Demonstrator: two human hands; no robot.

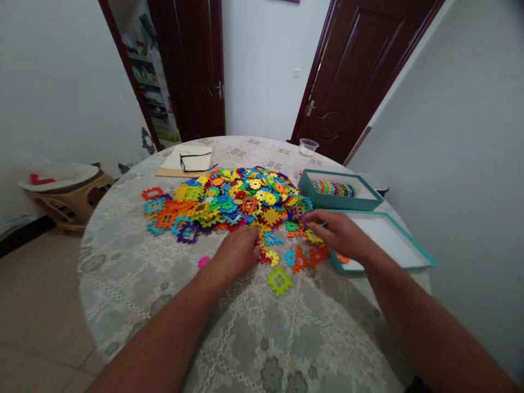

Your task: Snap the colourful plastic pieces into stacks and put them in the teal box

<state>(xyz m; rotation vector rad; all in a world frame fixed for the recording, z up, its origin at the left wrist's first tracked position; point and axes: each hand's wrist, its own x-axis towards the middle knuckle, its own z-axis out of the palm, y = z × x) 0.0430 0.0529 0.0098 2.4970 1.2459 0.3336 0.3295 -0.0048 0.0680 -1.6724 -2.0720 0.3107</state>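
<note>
Pile [235, 197] lies just past the left hand [242, 249] and ahead-left of the right hand [340, 229], can't tell if either grip's clenched or loose tbh.

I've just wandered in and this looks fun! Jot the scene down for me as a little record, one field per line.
Surface: round table with a patterned grey cloth
Pile: many-coloured toothed pieces, round and square ones among them
Left hand: at the pile's near edge; grip hidden
Right hand: near orange triangular pieces; grip unclear
Right side: teal box holding rows of coloured discs
Far left: glasses on paper
Far side: clear cup
</note>
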